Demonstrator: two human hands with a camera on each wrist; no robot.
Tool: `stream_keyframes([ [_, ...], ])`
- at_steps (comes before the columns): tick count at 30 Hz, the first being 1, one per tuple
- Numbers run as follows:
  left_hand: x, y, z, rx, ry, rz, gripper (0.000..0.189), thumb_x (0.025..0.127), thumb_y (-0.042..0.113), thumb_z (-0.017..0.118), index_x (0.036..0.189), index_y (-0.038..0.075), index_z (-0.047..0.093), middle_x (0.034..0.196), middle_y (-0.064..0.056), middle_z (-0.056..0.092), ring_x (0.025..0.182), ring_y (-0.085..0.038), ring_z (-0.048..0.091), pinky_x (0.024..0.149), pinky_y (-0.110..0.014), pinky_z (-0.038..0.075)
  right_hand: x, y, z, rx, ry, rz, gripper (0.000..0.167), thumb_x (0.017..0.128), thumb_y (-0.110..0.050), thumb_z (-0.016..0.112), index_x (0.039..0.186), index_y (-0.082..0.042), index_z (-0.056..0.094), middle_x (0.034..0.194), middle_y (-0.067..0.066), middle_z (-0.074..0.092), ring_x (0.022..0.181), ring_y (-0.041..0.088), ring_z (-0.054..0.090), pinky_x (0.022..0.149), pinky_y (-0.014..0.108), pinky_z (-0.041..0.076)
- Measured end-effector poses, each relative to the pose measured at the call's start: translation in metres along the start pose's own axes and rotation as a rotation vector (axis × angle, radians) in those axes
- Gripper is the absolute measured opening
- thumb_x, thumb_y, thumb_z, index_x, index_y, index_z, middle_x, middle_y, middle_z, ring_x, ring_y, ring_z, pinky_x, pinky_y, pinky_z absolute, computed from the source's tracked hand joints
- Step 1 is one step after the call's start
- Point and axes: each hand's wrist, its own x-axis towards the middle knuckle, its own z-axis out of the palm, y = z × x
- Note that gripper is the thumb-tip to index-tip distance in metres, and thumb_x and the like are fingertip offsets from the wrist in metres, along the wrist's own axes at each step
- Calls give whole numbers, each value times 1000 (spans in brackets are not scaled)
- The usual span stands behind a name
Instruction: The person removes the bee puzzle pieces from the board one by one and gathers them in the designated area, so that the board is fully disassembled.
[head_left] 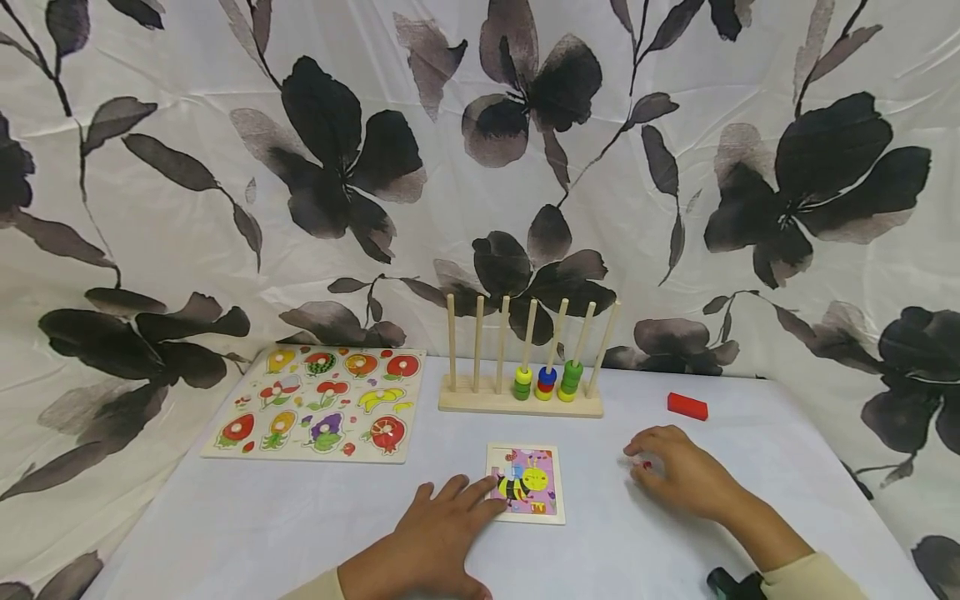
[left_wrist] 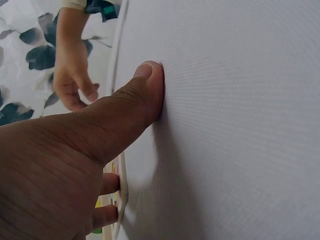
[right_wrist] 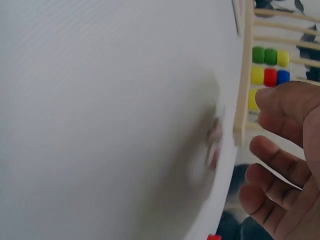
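Observation:
A small square bee puzzle (head_left: 551, 492) in a pale wooden frame lies in the middle of the table. My left hand (head_left: 442, 537) is spread, with its fingertips resting on the puzzle's left edge; in the left wrist view the thumb (left_wrist: 150, 92) reaches down to the tablecloth. To the right, my right hand (head_left: 686, 475) hovers with loosely bent fingers over a small pinkish-red and white piece (right_wrist: 214, 145). That piece is blurred in the right wrist view, and a gap shows between it and the fingertips.
Behind the puzzle stands a wooden peg rack (head_left: 517, 404) with coloured beads on three pegs. A fruit puzzle board (head_left: 311, 454) lies at the back left. Beyond my right hand is a red block (head_left: 687, 406). A floral curtain (head_left: 480, 167) hangs behind the table.

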Motion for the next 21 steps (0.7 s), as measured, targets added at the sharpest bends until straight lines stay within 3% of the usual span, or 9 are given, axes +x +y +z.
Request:
stream_keyframes([
  [7, 1, 0, 1, 5, 2, 0, 103, 62, 69, 87, 151, 37, 47, 163, 7, 33, 143, -32, 36, 103, -70, 36, 20, -30, 6, 24, -57, -14, 24, 90, -17, 79, 113, -19, 75, 117, -4, 67, 118, 24, 59, 97, 49, 52],
  [21, 0, 1, 0, 17, 3, -6, 104, 61, 71, 86, 151, 37, 47, 163, 6, 34, 143, -32, 36, 102, -69, 37, 54, -71, 32, 30, -94, -154, 25, 91, -22, 79, 116, -20, 75, 115, -8, 67, 114, 16, 59, 94, 43, 54],
])
